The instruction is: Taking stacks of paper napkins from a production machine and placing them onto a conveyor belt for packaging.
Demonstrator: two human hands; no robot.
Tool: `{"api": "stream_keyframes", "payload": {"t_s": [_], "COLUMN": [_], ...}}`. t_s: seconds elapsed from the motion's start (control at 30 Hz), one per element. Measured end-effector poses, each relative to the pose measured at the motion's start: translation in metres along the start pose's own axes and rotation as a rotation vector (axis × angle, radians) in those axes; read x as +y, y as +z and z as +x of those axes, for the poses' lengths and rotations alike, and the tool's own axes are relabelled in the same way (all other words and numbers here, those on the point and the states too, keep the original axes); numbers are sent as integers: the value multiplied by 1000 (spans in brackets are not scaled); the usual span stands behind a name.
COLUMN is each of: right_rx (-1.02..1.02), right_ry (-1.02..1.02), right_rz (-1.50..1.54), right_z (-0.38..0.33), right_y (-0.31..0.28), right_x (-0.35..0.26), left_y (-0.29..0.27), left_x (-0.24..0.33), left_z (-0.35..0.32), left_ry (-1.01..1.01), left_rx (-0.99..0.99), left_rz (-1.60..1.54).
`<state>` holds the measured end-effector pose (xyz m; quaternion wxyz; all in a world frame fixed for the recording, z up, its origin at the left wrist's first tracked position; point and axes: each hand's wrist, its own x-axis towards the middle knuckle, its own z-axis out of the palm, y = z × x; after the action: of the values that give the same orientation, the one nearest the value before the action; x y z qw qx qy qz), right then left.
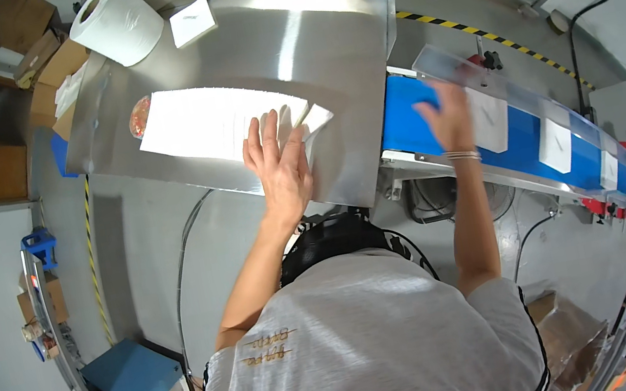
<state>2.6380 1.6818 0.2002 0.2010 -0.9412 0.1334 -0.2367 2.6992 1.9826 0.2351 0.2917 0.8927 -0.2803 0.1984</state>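
Left hand (279,169) flat, fingers spread on paper stack (208,120); right hand (445,115) open, blurred, over blue belt (409,124), apparently empty; likely feeding sheets; next needs one sheet peeled off.

White packets on the steel desk and the blue belt

A long row of flat white packets (212,121) lies overlapped on the shiny steel desk (321,52), running slantwise from its left edge toward the middle; the left hand (280,166) rests flat on the near end of the row, fingers spread. A reddish round item (140,117) peeks from under the far left end. A single white packet (488,118) lies flat on the blue conveyor belt (409,124) just beside the right hand (446,117), which hovers open-fingered and blurred over the belt; whether it touches the packet cannot be told.
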Motion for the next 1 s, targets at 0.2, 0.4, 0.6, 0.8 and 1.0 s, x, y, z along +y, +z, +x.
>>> {"api": "stream_keyframes", "payload": {"t_s": [0.2, 0.4, 0.6, 0.8, 1.0], "right_rx": [-534, -336, -95, -68, -506], "right_ry": [-285, 361, 813, -62, -247], "right_rz": [578, 857, -62, 135, 583], "right_z": [20, -5, -13, -1, 18], "right_y": [71, 53, 10, 0, 75], "right_x": [-82, -31, 74, -4, -99], "left_y": [-5, -8, -3, -6, -13], "left_x": [2, -16, -18, -10, -9], "left_z": [7, 2, 0, 3, 8], "left_ry": [5, -86, -38, -4, -1], "left_rx": [-92, -5, 19, 11, -87], "left_rz": [-31, -27, 26, -5, -8]}}
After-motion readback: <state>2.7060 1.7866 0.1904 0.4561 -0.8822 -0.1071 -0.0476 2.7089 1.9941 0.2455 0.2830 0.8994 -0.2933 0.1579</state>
